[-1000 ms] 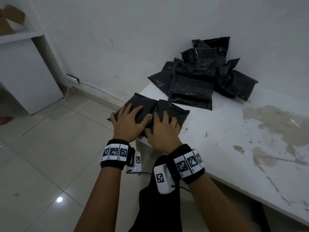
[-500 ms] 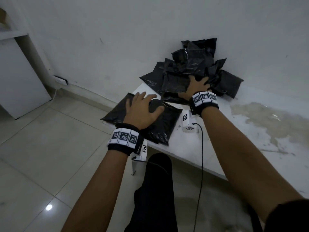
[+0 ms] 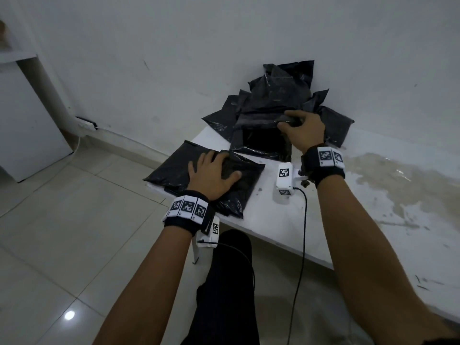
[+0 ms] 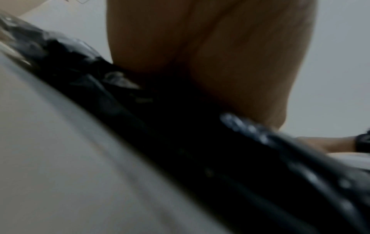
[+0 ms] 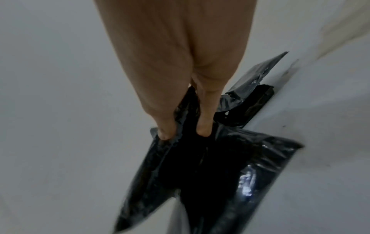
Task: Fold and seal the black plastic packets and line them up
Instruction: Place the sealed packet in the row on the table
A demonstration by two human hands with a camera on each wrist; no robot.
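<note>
Head view: the white, stained bench (image 3: 323, 220) stands against the wall, a heap of black packets (image 3: 278, 100) at its far edge. Two folded packets (image 3: 174, 168) lie side by side at the near corner; my left hand (image 3: 211, 175) rests on them, fingers spread flat. My right hand (image 3: 302, 131) pinches a packet (image 5: 200, 166) off the heap.

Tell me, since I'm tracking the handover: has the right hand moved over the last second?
Yes. The right hand left the near packets for the pile against the wall, gripping a packet there.
</note>
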